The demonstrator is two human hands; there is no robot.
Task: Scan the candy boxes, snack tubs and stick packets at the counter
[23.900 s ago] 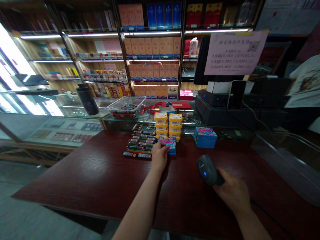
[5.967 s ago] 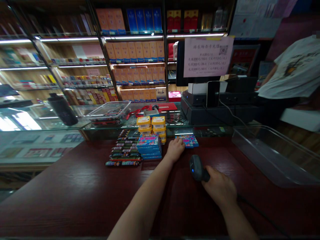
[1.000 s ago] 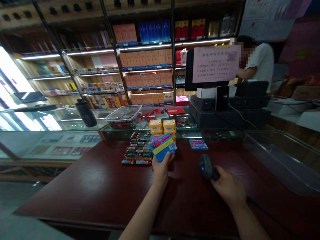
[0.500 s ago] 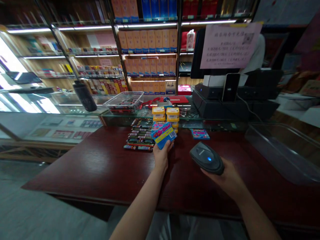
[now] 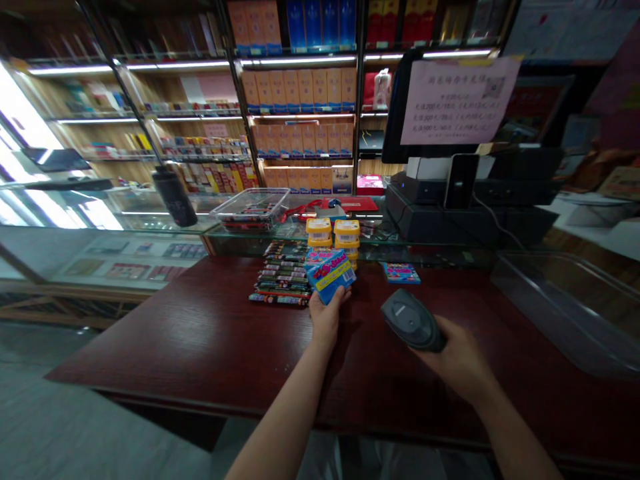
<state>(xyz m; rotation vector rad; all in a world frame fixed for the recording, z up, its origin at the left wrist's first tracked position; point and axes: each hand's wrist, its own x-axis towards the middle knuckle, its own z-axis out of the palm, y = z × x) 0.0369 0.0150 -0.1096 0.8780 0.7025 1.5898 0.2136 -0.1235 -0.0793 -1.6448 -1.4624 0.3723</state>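
Note:
My left hand (image 5: pixel 327 317) is closed on a blue candy packet (image 5: pixel 331 275) with pink lettering, a yellow stripe and a barcode on its right side. In my right hand (image 5: pixel 457 357) is a dark grey barcode scanner (image 5: pixel 413 321), its head pointing up and left towards the packet; no blue light shows on it. Another blue packet (image 5: pixel 401 273) lies flat on the table beyond the scanner. Behind the held packet stand stacked yellow-lidded tubs (image 5: pixel 347 231). Left of it lie several dark stick-shaped packs (image 5: pixel 280 287) in a row, partly hidden by the packet.
A clear plastic bin (image 5: pixel 565 320) stands on the table's right. On the glass counter are a clear box of packs (image 5: pixel 250 210), a black bottle (image 5: pixel 174 197) and a monitor with a pink notice (image 5: pixel 457 100). Boxed goods (image 5: pixel 300 90) fill the shelves behind.
The blue light on the scanner has gone out. Both hands keep nearly the same places with their holds, while the view has tilted slightly upward. A pale shape behind the monitor is gone.

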